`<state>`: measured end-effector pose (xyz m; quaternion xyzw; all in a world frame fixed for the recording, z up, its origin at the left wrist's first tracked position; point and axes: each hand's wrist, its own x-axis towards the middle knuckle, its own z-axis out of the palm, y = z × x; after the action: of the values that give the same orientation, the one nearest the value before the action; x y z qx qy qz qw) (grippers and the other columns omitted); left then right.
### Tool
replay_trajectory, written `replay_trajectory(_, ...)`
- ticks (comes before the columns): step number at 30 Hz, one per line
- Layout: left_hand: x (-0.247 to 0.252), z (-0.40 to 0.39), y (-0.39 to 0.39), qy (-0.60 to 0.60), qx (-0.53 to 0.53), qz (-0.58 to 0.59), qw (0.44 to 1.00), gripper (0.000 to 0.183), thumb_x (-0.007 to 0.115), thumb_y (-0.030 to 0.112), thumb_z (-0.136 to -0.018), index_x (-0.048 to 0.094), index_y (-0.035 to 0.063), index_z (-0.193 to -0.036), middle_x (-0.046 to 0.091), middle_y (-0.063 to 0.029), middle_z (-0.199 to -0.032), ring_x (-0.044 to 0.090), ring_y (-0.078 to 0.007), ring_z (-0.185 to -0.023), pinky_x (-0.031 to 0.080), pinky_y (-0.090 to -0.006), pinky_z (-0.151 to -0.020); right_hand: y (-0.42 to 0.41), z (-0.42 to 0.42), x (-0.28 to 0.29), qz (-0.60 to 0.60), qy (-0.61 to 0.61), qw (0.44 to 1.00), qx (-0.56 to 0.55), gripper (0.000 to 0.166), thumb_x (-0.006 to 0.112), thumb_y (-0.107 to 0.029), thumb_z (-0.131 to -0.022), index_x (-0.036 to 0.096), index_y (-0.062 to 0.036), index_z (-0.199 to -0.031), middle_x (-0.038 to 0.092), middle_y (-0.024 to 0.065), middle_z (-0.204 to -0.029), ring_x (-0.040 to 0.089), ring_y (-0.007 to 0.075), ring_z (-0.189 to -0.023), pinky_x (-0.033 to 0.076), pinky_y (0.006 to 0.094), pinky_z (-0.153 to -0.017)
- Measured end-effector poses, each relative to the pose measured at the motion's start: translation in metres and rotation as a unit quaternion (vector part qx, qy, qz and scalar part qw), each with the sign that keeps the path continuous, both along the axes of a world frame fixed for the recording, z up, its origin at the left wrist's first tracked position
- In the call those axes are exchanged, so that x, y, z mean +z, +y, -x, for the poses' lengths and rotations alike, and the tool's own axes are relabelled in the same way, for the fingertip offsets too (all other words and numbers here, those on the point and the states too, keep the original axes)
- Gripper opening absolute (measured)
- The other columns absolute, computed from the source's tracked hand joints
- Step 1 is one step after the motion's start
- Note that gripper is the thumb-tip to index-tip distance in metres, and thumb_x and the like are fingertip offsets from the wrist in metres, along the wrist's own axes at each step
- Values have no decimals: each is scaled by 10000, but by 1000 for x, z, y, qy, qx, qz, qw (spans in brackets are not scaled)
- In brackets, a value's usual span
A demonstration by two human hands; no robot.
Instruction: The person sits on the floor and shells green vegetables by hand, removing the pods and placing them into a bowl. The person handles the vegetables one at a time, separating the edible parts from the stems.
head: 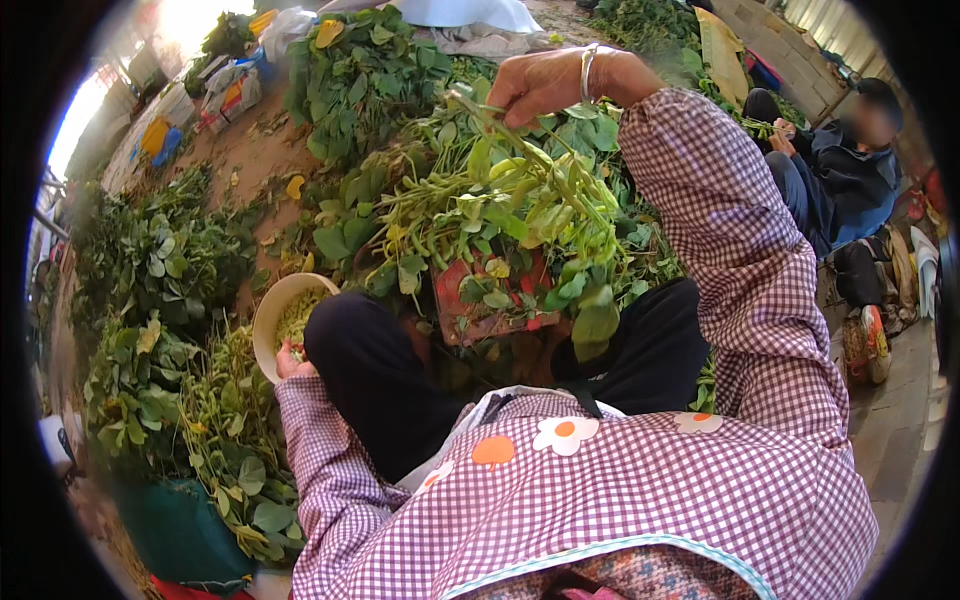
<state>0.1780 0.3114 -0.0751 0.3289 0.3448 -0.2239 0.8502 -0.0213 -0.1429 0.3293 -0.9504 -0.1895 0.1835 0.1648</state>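
Note:
My right hand (534,84), with a silver bracelet at the wrist, is raised in front of me. It pinches the stem of a soybean plant (559,176), whose green pods and leaves hang down. Below lies a heap of more podded plants (439,214) on a worn red crate (459,304) between my knees. To the left, my left hand (296,363) is at the near rim of a cream bowl (264,322). Green pods (298,313) fill part of this bowl. My knee hides some of that hand, so its grip is unclear.
Leafy plant piles (169,251) line the left, above a dark green container (180,529). Another heap (360,82) stands ahead. Bags (229,94) lie on the bare ground at far left. A seated person (840,165) handles stems at the right.

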Motion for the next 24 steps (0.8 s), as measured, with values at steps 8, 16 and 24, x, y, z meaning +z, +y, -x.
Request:
replay_trajectory(8, 11, 15, 7, -233, -98, -273, 928, 507, 539, 193, -826, 370, 32, -1276, 376, -99, -1317, 385, -229, -1174, 344, -362, -947, 37, -17, -121, 100, 15, 995, 12, 158, 568, -135, -697, 529, 17, -679, 485, 81, -553, 455, 178, -521, 358, 355, -492)
replay_trajectory(16, 184, 59, 6, -376, -83, -91, 918, 292, 460, 82, -873, 477, -14, -1148, 577, -160, -1027, 584, -237, -918, 515, -328, -773, 69, -36, -150, 149, 16, 987, 51, 123, 556, -152, -689, 547, -29, -693, 525, 102, -615, 488, 249, -574, 367, 390, -522)
replay_trajectory(24, 233, 164, -130, -428, -223, -1, 876, 343, 489, 26, -849, 447, -12, -1187, 488, -146, -1181, 476, -239, -1101, 389, -325, -933, 65, -13, -132, 153, 30, 986, 55, 144, 567, -166, -666, 529, -28, -681, 499, 118, -593, 492, 287, -586, 374, 398, -545)
